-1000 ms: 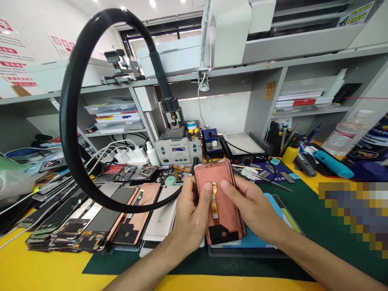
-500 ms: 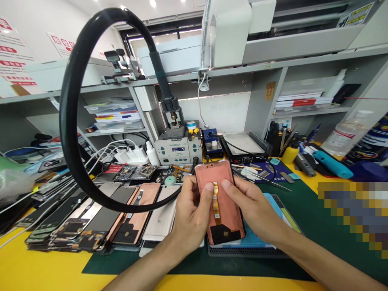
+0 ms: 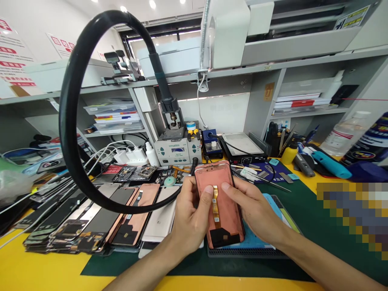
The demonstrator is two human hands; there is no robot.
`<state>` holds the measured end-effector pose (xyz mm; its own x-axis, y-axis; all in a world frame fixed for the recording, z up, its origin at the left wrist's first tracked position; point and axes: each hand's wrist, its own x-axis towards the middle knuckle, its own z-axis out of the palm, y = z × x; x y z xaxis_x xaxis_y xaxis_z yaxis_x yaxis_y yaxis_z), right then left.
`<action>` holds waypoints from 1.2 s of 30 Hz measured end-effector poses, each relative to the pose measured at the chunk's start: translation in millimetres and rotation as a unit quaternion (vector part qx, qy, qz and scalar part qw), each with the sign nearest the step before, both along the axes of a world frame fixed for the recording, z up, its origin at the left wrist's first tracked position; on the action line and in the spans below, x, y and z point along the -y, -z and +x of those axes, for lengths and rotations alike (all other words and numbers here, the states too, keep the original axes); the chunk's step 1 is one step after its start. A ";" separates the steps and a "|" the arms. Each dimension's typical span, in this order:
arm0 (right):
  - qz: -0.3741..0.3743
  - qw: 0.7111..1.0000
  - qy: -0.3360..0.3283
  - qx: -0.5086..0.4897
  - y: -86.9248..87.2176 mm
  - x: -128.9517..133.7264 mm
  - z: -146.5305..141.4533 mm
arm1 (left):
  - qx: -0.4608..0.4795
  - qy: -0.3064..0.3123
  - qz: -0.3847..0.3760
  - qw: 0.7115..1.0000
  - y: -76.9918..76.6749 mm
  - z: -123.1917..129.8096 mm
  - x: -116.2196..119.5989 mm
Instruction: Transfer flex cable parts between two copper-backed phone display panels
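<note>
Between my two hands is a phone screen panel [image 3: 226, 210], its copper-coloured back facing me. A gold flex cable [image 3: 215, 208] runs down its middle, and a black patch [image 3: 222, 237] covers its lower end. My left hand [image 3: 194, 214] grips the left edge, thumb lying on the back near the cable's top. From the right, my right hand [image 3: 253, 202] holds the other edge with its thumb also on the back. Fingers behind the panel are hidden. Under it lies a blue pad [image 3: 257, 234] on a dark perforated mat [image 3: 248, 253].
Several phone screens [image 3: 135, 218] lie in rows at the left, beside a silver phone back [image 3: 160, 218]. A thick black hose [image 3: 68, 109] loops in front of the hot air station [image 3: 177, 151]. Tweezers [image 3: 269, 182], a heating plate [image 3: 242, 144] and bottles [image 3: 345, 133] stand or lie to the right.
The panel has tilted slightly and sits a touch lower in my hands. Both hands keep their hold, and the view has shifted very little.
</note>
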<state>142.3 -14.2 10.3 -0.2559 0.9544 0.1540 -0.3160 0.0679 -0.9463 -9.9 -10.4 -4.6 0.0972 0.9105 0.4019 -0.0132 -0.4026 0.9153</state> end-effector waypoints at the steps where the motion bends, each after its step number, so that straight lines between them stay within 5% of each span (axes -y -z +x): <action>1: 0.001 1.000 -0.002 -0.002 0.0 -0.1 -0.1 | -0.001 -0.002 0.000 1.000 0.3 0.0 -0.1; 36: 0.028 0.997 0.031 0.072 -1.9 -0.4 -0.2 | -0.010 -0.015 0.002 1.000 2.3 0.4 -1.7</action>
<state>142.1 -13.8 12.3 -0.2202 0.9598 0.1739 -0.1708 0.1376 -0.9757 -9.6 -8.7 -6.9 0.0778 0.9113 0.4043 0.0170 -0.4067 0.9134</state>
